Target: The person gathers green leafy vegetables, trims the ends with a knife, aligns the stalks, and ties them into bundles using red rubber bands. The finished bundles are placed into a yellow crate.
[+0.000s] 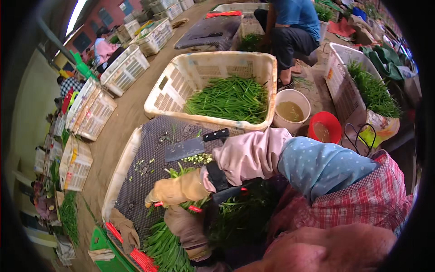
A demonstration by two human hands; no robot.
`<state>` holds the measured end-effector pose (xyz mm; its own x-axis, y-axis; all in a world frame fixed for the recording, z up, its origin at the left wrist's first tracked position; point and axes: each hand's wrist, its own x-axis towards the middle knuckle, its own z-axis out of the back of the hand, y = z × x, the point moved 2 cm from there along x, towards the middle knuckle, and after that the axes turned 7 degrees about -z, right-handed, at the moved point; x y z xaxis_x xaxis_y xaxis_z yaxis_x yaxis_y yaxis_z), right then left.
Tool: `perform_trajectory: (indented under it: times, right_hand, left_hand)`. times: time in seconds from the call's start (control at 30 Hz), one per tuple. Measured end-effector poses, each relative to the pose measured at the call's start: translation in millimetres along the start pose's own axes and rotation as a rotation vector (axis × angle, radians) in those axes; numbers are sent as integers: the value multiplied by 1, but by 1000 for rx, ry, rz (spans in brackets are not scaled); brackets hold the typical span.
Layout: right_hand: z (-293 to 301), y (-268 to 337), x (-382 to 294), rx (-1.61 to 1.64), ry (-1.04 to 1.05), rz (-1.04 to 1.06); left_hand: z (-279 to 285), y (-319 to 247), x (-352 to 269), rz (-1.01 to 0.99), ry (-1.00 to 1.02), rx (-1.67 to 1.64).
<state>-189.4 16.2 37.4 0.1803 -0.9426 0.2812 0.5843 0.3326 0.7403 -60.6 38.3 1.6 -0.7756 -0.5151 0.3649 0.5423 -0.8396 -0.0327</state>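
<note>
A bunch of green leafy stalks [178, 171] lies across the dark textured mat [149, 159], partly hidden under my right hand [178, 188], which wears a tan glove. Below it, my left hand [183, 222], in a brownish glove, is on the same bunch. Bits of red tie [195, 208] show between the two hands. Beyond them a cleaver [185, 149] with a black handle rests flat beside chopped pale stem ends [198, 158]. More loose leaves [168, 244] spread near my left wrist, next to a bundle of red ties [142, 260].
Beyond the mat stands a white plastic crate [210, 119] holding cut greens [231, 98]. To its right are a white bucket [292, 112] of cloudy water and a red bucket [325, 127]. A person in a blue shirt [295, 17] crouches behind; a green tray [102, 241] sits lower left.
</note>
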Motion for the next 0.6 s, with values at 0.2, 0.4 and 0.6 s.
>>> perform_trajectory:
  times: [0.2,0.4,0.6]
  right_hand:
    - [-9,-44,-33,10,-235,-99]
    - [-9,-31,-36,-40,-343,-171]
    - [-7,-17,-68,-254,-377,11]
  left_hand:
    - [6,-43,10,-33,38,22]
    - [-7,-28,-10,73,-135,-247]
    - [-15,-34,-9,212,-158,-455]
